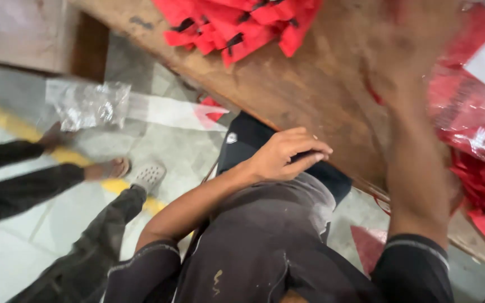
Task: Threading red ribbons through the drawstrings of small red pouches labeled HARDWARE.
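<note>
My left hand rests against the dark cloth at my waist, beside the edge of the wooden table. Its fingers are loosely curled and hold nothing. My right arm stretches forward over the table, and my right hand is badly blurred above the wood, close to red pieces in clear plastic bags. Whether it grips anything is unclear. A pile of loose red fabric pieces with black straps lies at the table's far side.
An empty clear plastic bag lies on the tiled floor to the left. Another person's legs are there too, with a sandalled foot and a grey clog near a yellow floor line.
</note>
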